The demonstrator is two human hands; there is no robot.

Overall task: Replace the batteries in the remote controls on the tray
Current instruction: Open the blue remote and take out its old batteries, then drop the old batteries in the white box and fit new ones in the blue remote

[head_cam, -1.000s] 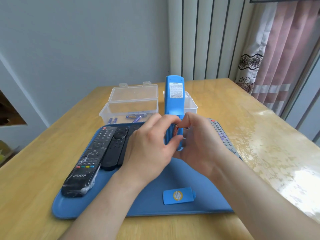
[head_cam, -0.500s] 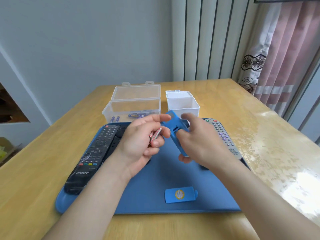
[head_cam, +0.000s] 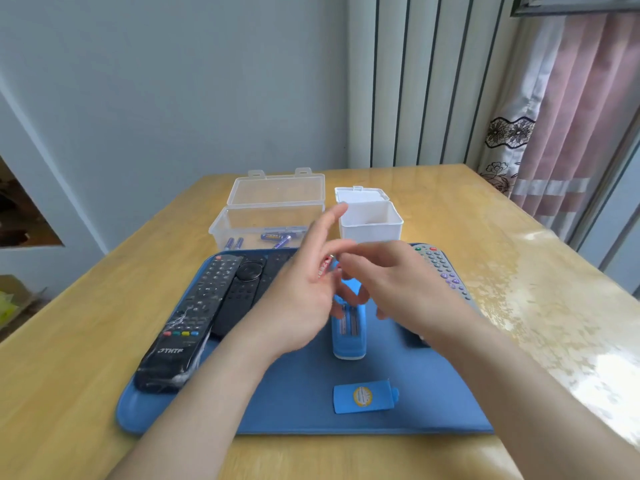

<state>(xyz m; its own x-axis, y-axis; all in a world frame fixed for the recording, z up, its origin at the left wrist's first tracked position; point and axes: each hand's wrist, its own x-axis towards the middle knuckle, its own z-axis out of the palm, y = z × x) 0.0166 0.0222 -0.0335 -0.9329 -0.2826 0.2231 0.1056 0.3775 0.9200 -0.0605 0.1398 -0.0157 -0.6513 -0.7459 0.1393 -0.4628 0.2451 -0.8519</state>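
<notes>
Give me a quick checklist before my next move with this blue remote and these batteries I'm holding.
1. Blue remote flat on the tray, back up: ok.
2. Its compartment empty: cannot tell, the right hand covers part.
3. Batteries held in the left hand: ok.
4. White box open: ok.
5. Purple batteries in the clear box: ok.
6. Battery cover on the tray: ok.
</notes>
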